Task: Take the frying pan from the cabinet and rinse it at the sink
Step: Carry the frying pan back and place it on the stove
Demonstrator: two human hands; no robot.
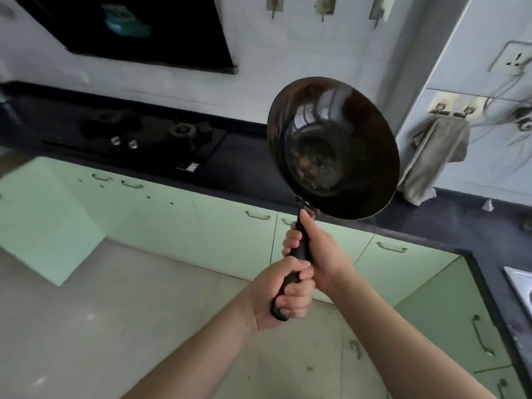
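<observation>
Both of your hands are wrapped around the black handle of the frying pan. Your left hand curls its grip tight around the lower end, and your right hand closes just above it, thumb lying along the handle toward the bowl. The pan stands tilted above both grips, its dark inside facing you. Beyond it runs the dark desk with the stove; the sink edge shows far to the right of your grips.
</observation>
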